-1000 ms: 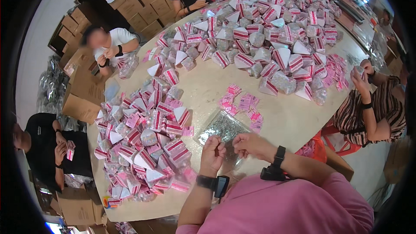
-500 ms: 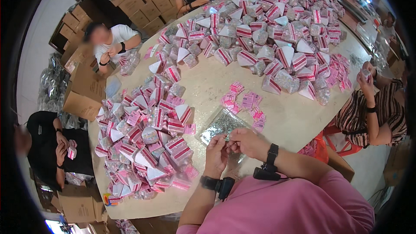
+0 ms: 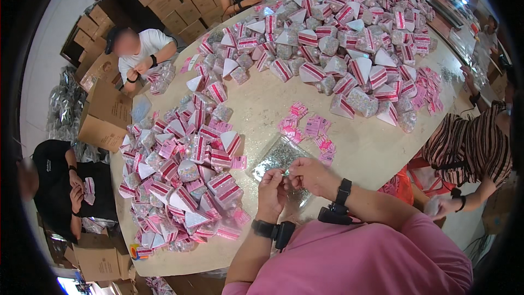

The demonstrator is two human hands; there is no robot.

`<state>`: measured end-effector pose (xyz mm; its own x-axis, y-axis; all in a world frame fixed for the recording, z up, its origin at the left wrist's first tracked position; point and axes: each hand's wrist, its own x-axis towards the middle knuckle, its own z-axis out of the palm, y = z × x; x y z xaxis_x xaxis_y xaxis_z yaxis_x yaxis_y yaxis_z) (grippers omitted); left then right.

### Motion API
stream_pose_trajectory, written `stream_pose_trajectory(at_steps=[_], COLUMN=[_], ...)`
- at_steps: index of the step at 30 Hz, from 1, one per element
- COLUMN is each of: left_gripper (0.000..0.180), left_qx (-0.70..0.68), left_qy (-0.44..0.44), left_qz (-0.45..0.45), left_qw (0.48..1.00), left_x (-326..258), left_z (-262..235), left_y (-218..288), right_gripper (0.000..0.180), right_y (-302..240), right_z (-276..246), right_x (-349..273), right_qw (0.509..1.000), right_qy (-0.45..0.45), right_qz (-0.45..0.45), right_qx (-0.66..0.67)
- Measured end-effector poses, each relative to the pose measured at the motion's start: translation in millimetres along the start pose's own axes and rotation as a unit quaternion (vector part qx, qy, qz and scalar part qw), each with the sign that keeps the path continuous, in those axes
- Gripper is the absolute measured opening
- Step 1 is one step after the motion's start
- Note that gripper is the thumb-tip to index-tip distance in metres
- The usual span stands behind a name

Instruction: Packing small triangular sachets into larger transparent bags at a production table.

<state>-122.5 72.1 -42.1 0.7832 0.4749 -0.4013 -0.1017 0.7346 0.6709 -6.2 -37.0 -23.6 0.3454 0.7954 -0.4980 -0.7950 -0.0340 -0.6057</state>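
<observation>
Since a second ago both hands have drawn together. Left hand (image 3: 271,190) and right hand (image 3: 308,175) pinch the near edge of a clear bag (image 3: 278,158) of small pieces, fingers narrow. It lies just beyond them, long axis slanting far-right; what they grip is too small to tell. Pink labels (image 3: 311,128) lie farther off, then heaps of packets (image 3: 349,33).

Pink-and-white striped packets (image 3: 218,180), loose pink labels (image 3: 311,128), a clear glittery bag (image 3: 275,155), beige table (image 3: 371,147).
</observation>
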Motion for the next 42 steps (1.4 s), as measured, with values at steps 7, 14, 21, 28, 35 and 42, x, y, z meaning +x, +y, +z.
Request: stream_pose_trajectory(at_steps=[7, 14, 21, 28, 35, 42], left_gripper=[0.007, 0.011, 0.012, 0.019, 0.018, 0.015], left_qx=[-0.034, 0.038, 0.132, 0.368, 0.74, 0.832], left_qy=[0.03, 0.069, -0.002, -0.044, -0.167, -0.136], left_qz=[0.025, 0.035, 0.06, 0.077, 0.264, 0.288], left_qw=[0.999, 0.996, 0.989, 0.926, 0.595, 0.454], left_x=[1, -2, -2, 4, 48, 77], left_z=[-11, 1, 5, 49, 77, 102], left_y=[9, -3, -16, -10, -46, -78], right_gripper=[0.009, 0.013, 0.009, 0.009, 0.01, 0.01], right_y=[7, -2, 1, -27, -29, -11], right_z=[-26, 3, -4, -58, -132, -162], right_x=[12, -4, -11, -43, -101, -130], right_qw=[0.914, 0.992, 0.999, 0.991, 0.974, 0.965], right_qy=[0.011, -0.04, -0.01, 0.078, 0.186, 0.21], right_qz=[-0.125, 0.011, -0.011, -0.107, -0.126, -0.127], right_qx=[-0.386, -0.123, 0.029, -0.023, 0.037, 0.087])
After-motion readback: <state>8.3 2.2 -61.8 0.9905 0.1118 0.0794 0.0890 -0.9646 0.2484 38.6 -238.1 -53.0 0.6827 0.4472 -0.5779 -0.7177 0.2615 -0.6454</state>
